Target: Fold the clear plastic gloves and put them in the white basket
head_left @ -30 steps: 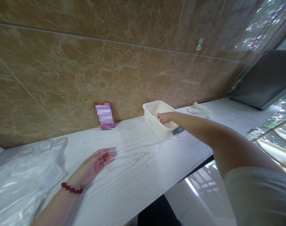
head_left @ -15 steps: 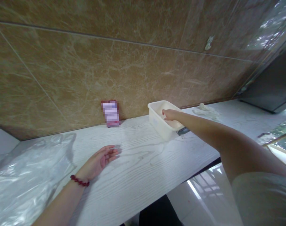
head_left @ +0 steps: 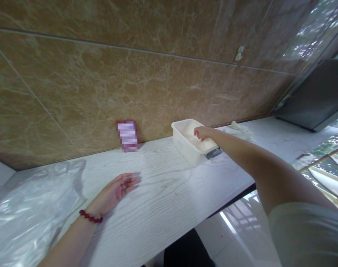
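Observation:
My left hand (head_left: pixel 115 193), with a dark red bead bracelet (head_left: pixel 91 216) at the wrist, rests on the white wood-grain counter (head_left: pixel 157 200). Its fingers are loosely bent and apart, holding nothing. To its right, by the wall, stands a cream plastic tub (head_left: pixel 185 148). My right hand (head_left: pixel 203 133) reaches in over the tub's right rim with the fingers curled downward. Whatever the curled fingers hold, if anything, is hidden. A dark grey piece (head_left: pixel 213 153), perhaps a handle or clip, sits at the tub's near right corner under my forearm. The tub's contents are unclear.
A blurred-out red and white packet (head_left: pixel 127 136) leans against the brown tiled wall (head_left: pixel 146 89). Clear plastic sheeting (head_left: pixel 32 211) covers the counter's left end. A crumpled whitish item (head_left: pixel 238 128) lies behind my right forearm. A dark grey box-like object (head_left: pixel 316 92) stands far right.
My right hand has shifted slightly back toward the tub's right side, its fingers more curled. My left hand stays in place on the counter. The view has turned slightly right.

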{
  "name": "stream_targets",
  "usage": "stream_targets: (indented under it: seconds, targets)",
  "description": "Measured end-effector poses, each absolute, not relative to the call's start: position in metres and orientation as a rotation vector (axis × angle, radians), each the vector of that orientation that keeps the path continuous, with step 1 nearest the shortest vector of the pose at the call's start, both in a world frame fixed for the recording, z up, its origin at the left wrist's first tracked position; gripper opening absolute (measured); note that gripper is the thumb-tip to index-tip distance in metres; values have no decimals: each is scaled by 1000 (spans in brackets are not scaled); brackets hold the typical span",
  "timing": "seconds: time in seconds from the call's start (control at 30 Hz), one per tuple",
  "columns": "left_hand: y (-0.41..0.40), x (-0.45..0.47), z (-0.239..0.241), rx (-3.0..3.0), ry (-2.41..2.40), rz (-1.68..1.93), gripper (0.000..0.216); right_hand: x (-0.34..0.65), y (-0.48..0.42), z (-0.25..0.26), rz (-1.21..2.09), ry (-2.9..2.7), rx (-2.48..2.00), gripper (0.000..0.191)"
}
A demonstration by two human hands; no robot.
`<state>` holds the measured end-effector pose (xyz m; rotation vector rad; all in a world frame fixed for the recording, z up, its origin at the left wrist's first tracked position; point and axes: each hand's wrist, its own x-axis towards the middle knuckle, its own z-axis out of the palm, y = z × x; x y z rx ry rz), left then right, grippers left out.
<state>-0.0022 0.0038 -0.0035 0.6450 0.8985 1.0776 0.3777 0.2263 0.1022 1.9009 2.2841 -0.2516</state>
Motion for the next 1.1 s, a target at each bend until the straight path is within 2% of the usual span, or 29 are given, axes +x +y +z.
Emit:
stream_targets:
  seconds: [0.27, 0.47, 0.73, 0.93, 1.1]
  targets:
    - [3, 0, 0, 633, 927, 1085, 19, 379, 211, 109, -473, 2380, 1944, 19]
    - [4, 3, 2, 637, 933, 1090, 19, 365, 207, 99, -977, 2286, 1887, 13]
    - [1, 4, 5, 641, 945, 1089, 18, 348, 197, 93, -1148, 2060, 1745, 29]
    - [1, 5, 5, 639, 937, 1109, 17, 349, 203, 66, -1062, 1856, 2072, 37]
    - [1, 3, 2, 665, 922, 1102, 18, 353, 206, 68, -1171, 2015, 1833, 37]
